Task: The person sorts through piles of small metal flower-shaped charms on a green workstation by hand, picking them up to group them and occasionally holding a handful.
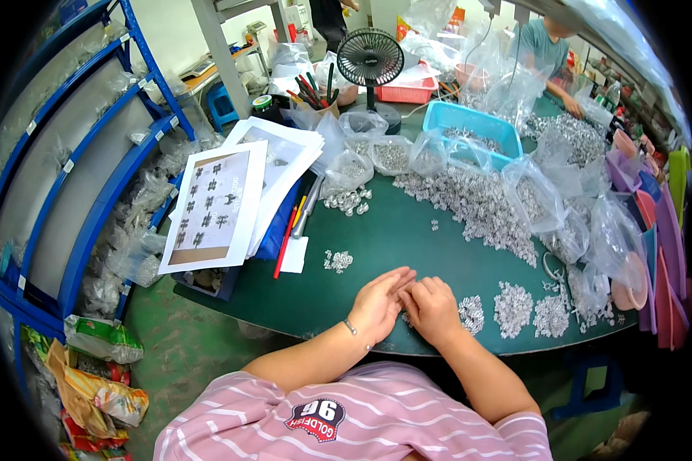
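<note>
Loosely cupped, the left hand (377,311) adjoins the right hand (437,313), whose fingers (427,290) curl together, grip unclear, near knobbly silvery heaps (513,310).

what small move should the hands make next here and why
Probably ease the right hand slightly away from the left hand: they are close together at the fingers, hiding whatever may lie between, and a small pile of silver pieces lies just right of the right hand.
</note>
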A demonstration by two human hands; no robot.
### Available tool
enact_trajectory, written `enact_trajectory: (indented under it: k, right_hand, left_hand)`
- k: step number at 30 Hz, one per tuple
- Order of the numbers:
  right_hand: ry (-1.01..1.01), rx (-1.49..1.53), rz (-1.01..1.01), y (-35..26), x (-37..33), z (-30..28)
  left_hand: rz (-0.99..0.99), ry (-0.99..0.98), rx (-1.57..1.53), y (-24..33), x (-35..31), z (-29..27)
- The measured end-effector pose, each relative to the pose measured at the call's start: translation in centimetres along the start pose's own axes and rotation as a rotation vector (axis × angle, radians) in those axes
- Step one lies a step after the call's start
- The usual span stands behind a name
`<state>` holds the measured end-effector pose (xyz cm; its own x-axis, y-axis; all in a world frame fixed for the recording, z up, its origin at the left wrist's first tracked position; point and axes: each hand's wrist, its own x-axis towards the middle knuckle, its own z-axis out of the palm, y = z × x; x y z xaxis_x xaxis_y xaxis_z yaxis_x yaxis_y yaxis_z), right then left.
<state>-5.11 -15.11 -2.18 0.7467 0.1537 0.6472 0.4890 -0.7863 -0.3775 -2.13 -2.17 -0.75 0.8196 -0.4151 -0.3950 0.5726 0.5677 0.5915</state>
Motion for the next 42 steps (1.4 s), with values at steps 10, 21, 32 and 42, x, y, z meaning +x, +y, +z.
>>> enact_trajectory:
  k: [10, 21, 32, 42]
  right_hand:
    - [0.241, 0.735, 0.826, 0.8, 1.7, -0.4]
    - [0.630, 1.848, 1.087, -1.6, 5.6, -1.7]
    - [0.574, 1.289, 0.589, -2.7, 7.6, -2.9]
    - [0.526, 1.110, 0.546, -2.8, 7.6, -2.4]
  left_hand:
    - [-0.012, 0.109, -0.196, -0.6, -0.1, 1.9]
    - [-0.049, -0.009, -0.580, -1.1, 1.0, 3.4]
    - [-0.206, -0.099, -0.692, -1.3, 1.2, 2.6]
    - [-0.238, -0.120, -0.716, -0.9, 1.7, 2.2]
